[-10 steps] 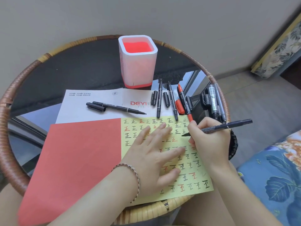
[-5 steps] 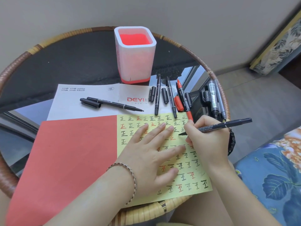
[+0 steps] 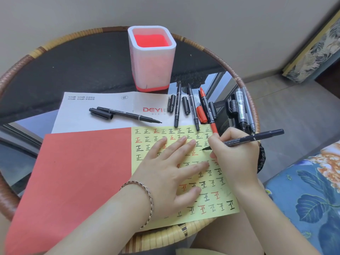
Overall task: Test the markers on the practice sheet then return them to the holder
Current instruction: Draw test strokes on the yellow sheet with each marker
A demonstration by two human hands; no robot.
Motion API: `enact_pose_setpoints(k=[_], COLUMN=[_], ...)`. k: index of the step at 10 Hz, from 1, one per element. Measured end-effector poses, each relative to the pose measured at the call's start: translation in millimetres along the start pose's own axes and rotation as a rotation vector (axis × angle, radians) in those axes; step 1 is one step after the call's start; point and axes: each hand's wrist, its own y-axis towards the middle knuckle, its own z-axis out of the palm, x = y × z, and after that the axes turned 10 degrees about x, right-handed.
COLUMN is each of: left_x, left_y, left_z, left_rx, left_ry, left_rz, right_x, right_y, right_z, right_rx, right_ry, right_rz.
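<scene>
My right hand (image 3: 233,153) grips a black marker (image 3: 253,138), thumb and fingers curled round its front part. Its long axis runs almost straight across the view. The tip points left and slightly toward me, and the tail sticks out to the right past the rim of the table (image 3: 22,65). The tip sits over the upper right part of the yellow practice sheet (image 3: 211,201), near my left fingertips; I cannot tell whether it touches the paper.

My left hand (image 3: 169,173) lies flat on that sheet, fingers straight and spread. It presses the sheet down and hides many of the written characters. A bracelet (image 3: 145,188) circles the wrist.

The holder (image 3: 152,59) stands upright at the far side of the table, well apart from the marker I hold. In front of it a row of 3 markers (image 3: 193,107), 2 black and 1 red, lies side by side with loose caps among them. Their long axes run from the holder's side toward me.

1 more marker (image 3: 128,115) lies on the white printed sheet (image 3: 92,105), tip pointing right, with a cap (image 3: 101,113) just beside its tail.

The grey markers (image 3: 242,111) at the right rim overlap, so I cannot count them. A dark object (image 3: 261,159) behind my right wrist is mostly hidden. The red paper (image 3: 79,172) is cut off at the lower left.
</scene>
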Motion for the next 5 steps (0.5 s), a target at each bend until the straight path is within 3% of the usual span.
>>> enact_pose_setpoints(k=[5], left_x=[-0.1], left_y=[-0.2], left_z=[0.2], left_rx=[0.001], left_ry=[-0.009], left_rz=[0.000], right_x=[2.9], right_y=[-0.4], right_z=[-1.1], right_rx=[0.020], right_ry=[-0.009], right_rz=[-0.015])
